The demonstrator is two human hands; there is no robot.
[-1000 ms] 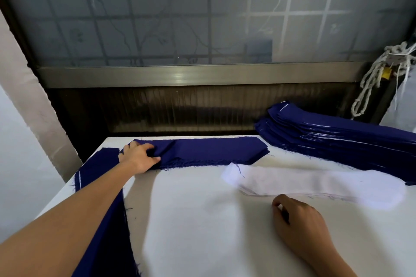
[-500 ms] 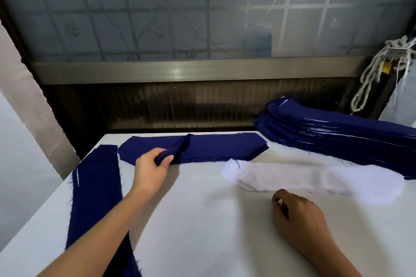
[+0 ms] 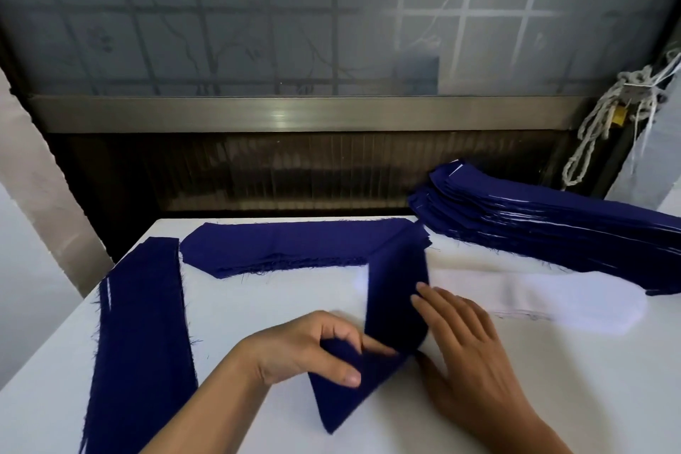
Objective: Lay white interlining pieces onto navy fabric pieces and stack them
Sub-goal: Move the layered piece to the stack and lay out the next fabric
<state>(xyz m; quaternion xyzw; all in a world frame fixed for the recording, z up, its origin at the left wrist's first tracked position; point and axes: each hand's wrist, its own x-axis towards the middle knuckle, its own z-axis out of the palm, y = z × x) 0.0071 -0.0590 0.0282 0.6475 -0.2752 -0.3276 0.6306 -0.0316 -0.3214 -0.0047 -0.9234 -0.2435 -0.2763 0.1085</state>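
Observation:
My left hand pinches the end of a navy fabric piece near the table's front centre. The piece runs from the hand back to a flat pile of navy pieces at the rear, and it is folded under the hand. My right hand lies with straight fingers against the right edge of that lifted piece. White interlining pieces lie in a pile to the right, their left end covered by the navy piece.
A tall stack of navy pieces with white edges showing sits at the back right. Another navy strip runs along the left side of the white table. A knotted white rope hangs at the far right, by a frosted window.
My left hand has pulled one navy piece off the rear pile toward the front centre. My right hand has moved up from the table to the piece's edge, fingers straightened.

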